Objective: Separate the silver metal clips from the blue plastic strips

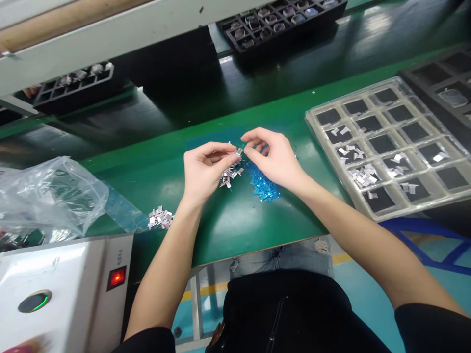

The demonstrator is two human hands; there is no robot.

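My left hand (pixel 204 166) and my right hand (pixel 272 157) meet above the green table (pixel 228 220). The left fingers pinch a small silver metal piece (pixel 239 151), and the right thumb and forefinger close on the same piece from the other side. Under the left hand lies a small heap of silver pieces (pixel 231 175). A pile of blue film scraps (pixel 263 186) lies under the right hand.
A clear blister tray (pixel 390 147) with silver pieces in some pockets lies at the right. At the left are a crumpled plastic bag (pixel 47 196), a second silver heap (pixel 160 218) and a white machine (pixel 62 289) with a lit red switch. Black trays (pixel 279 22) sit behind on the dark belt.
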